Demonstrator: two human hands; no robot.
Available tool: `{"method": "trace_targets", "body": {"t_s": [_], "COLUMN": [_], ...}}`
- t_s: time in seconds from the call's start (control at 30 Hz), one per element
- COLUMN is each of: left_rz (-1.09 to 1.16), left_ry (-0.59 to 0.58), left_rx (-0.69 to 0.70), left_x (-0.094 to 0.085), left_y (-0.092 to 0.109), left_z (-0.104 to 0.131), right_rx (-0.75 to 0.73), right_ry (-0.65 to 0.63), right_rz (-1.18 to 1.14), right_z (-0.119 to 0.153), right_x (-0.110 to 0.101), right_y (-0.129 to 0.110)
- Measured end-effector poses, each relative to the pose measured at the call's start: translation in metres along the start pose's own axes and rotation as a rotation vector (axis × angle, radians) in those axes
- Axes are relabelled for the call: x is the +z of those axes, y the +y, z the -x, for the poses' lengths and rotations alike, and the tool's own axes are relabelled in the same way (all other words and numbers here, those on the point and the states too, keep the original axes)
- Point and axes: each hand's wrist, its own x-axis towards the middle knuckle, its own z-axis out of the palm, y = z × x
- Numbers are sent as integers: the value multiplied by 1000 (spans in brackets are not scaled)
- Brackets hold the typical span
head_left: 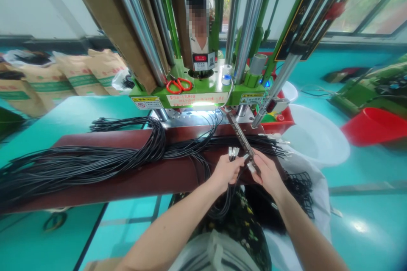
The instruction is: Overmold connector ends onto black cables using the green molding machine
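My left hand (pixel 226 171) is closed around a few black cables with silvery connector ends (pixel 233 152) standing up out of the fist. Its thumb and finger also touch a connector at the metal bar. A long, narrow metal bar (pixel 241 136) slants from the machine's bed down to my right hand (pixel 265 170), whose fingers are closed on its near end. Beneath the bar, a thick bundle of black cables (pixel 127 159) lies across the brown work surface (pixel 178 175). Its pale connector ends reach the right side.
A green press (pixel 203 84) with steel columns stands ahead, red scissors (pixel 179 86) on its ledge. White tubs (pixel 318 135) and a red bin (pixel 375 127) are at right. Paper sacks (pixel 74 74) line the left. A white bag (pixel 321 203) holding black netting hangs beside my right arm.
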Motion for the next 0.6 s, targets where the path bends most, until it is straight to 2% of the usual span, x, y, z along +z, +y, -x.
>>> {"method": "trace_targets", "body": {"t_s": [0.2, 0.4, 0.5, 0.6], "left_rz": [-24, -20, -54, -65], "left_ry": [10, 18, 34, 130], "left_rx": [3, 25, 126, 307], "left_x": [-1, -5, -7, -11], "left_y": [2, -2, -4, 0], "left_z": [0, -1, -1, 0], "right_rx": [-2, 18, 23, 56], "right_ry": [-18, -60, -44, 18], "right_rz": [26, 250, 243, 108], "right_z": [1, 4, 4, 2], "right_x": [0, 5, 7, 6], "right_y": [-3, -11, -13, -12]}}
